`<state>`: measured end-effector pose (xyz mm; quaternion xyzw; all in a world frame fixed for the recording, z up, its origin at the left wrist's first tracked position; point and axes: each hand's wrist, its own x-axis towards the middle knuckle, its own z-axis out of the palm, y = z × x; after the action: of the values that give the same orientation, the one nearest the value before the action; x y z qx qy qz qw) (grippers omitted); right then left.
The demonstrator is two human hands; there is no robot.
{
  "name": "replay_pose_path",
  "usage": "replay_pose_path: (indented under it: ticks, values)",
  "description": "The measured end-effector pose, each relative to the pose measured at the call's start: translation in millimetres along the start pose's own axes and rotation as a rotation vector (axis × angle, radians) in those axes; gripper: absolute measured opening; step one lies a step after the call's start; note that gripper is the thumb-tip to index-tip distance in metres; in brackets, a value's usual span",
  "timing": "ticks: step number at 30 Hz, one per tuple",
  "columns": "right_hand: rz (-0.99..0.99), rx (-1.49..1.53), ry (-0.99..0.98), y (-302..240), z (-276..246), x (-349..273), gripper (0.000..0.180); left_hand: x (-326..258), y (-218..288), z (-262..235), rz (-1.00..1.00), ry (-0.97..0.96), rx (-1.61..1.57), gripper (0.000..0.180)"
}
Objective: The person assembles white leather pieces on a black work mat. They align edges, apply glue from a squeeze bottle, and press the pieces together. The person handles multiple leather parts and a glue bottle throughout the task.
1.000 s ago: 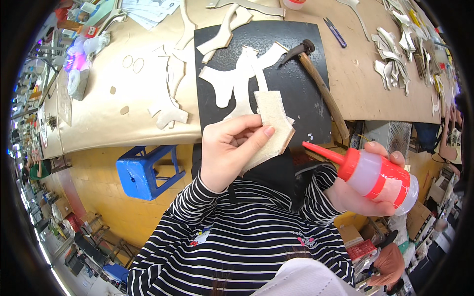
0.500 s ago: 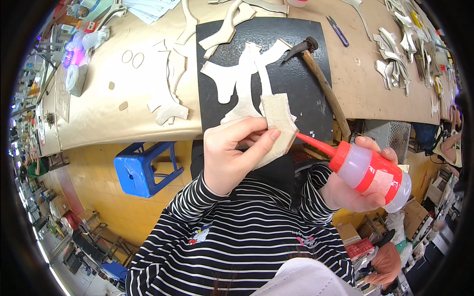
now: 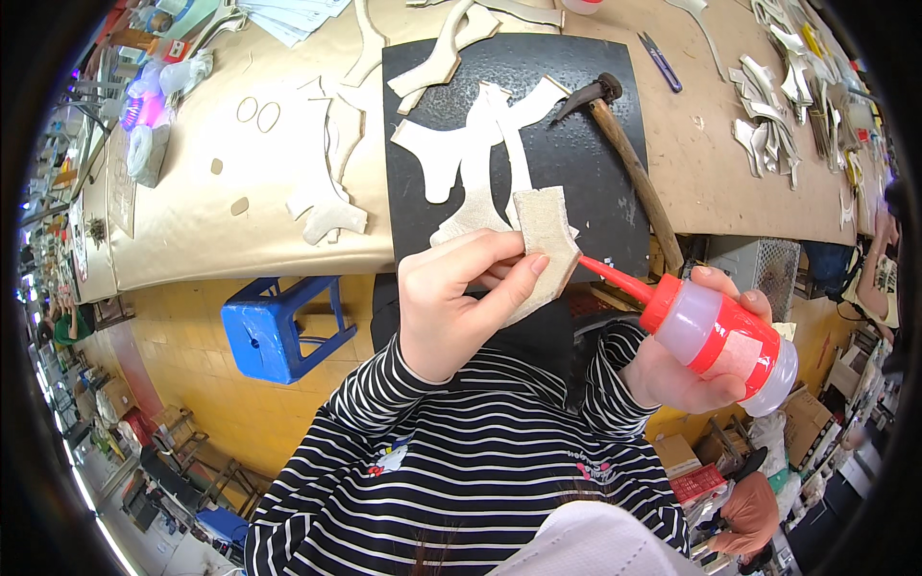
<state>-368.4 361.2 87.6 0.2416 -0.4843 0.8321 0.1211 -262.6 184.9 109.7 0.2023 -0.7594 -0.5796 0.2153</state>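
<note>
Between the thumb and fingers of my left hand (image 3: pixel 463 298) is pinched a beige leather-like cut piece (image 3: pixel 545 235), held up over the table's near edge. My right hand (image 3: pixel 693 370) is wrapped round a squeeze bottle (image 3: pixel 725 341) with a red cap and red band. Its thin red nozzle (image 3: pixel 615 276) points left, the tip at the piece's right edge. Behind the piece, several white cut pieces (image 3: pixel 477 144) lie on a black board (image 3: pixel 413 206). A hammer (image 3: pixel 629 158) with a wooden handle rests on the board's right side.
Purple-handled thread snips (image 3: pixel 661 63) lie right of the board. More cut pieces (image 3: pixel 331 168) are on the left, with a pile (image 3: pixel 764 120) at the far right. A blue stool (image 3: pixel 279 331) stands below the table edge. Another person (image 3: pixel 749 514) is at lower right.
The piece and my left hand have shifted slightly right and down. The bottle has barely moved, its nozzle tip still at the piece's edge.
</note>
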Motion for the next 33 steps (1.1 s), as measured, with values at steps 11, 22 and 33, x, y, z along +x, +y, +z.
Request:
replay_pose_path:
  ticks: [11,22,33]
  values:
    - [0.005,0.057,-0.16,1,-3,-1,0.086,1,-3,2,0.021,0.022,0.029,0.011]
    - [0.105,-0.033,-0.409,-11,-11,9,0.087,-1,-6,2,0.014,0.038,0.036,0.011]
    - [0.19,-0.055,-0.596,-23,-15,18,0.086,0,-6,2,0.117,0.041,0.137,0.011]
